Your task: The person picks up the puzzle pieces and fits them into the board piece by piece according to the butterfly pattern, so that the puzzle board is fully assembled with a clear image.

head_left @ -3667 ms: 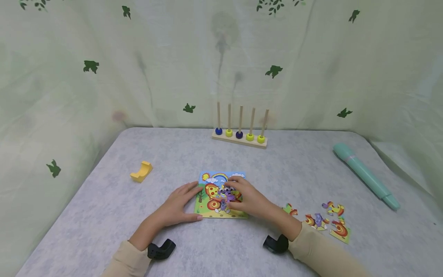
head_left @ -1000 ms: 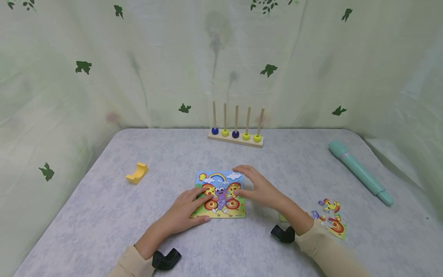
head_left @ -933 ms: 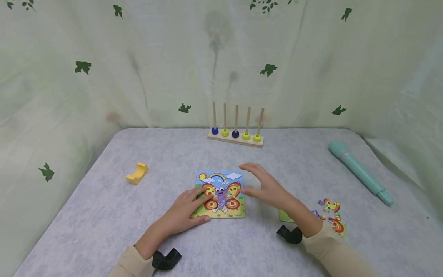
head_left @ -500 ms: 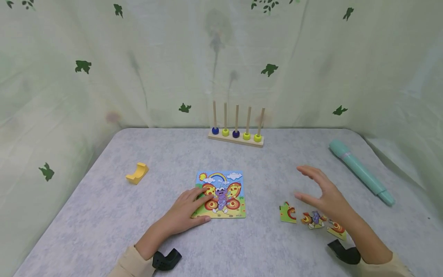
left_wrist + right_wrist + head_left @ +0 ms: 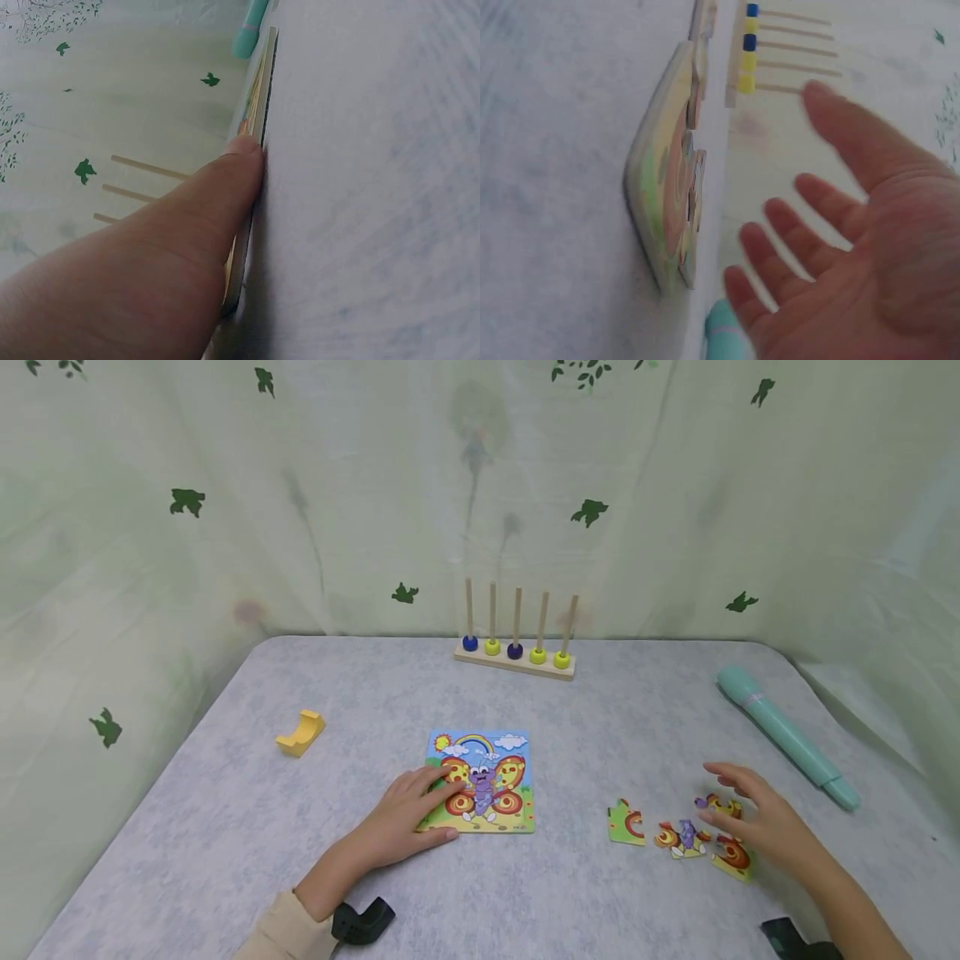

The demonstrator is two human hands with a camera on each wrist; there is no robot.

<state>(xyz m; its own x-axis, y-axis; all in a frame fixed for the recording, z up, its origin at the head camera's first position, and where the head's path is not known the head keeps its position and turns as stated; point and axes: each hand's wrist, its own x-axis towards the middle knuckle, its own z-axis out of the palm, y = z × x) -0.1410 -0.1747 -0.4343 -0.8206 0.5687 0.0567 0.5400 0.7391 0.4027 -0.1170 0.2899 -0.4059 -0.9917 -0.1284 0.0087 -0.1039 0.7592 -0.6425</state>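
Note:
A square butterfly picture board (image 5: 510, 760) lies flat on the table. My left hand (image 5: 401, 820) rests on its left side with relaxed fingers; in the left wrist view the thumb touches the edge of the board (image 5: 271, 67). To the right are loose jigsaw pieces: a green one (image 5: 622, 827), one with the butterfly's body (image 5: 686, 838), a red spiral corner piece (image 5: 735, 858) and a yellow one (image 5: 729, 807). Above the last two hovers my right hand (image 5: 765, 822), partly covering them. The right wrist view shows that hand (image 5: 862, 247) spread and holding nothing, apart from the pieces.
At the back stands a wooden peg rack (image 5: 517, 664) with blue and yellow beads. A teal microphone-shaped object (image 5: 791, 739) lies at the right, beyond the right hand. A yellow curved block (image 5: 302, 733) sits on the left. Behind the table hangs a leaf-patterned cloth (image 5: 337, 527).
The right hand has left the picture board and moved right, then down over the loose pieces. Its fingers stay apart. The left hand stays on the board, having slid slightly further onto it earlier.

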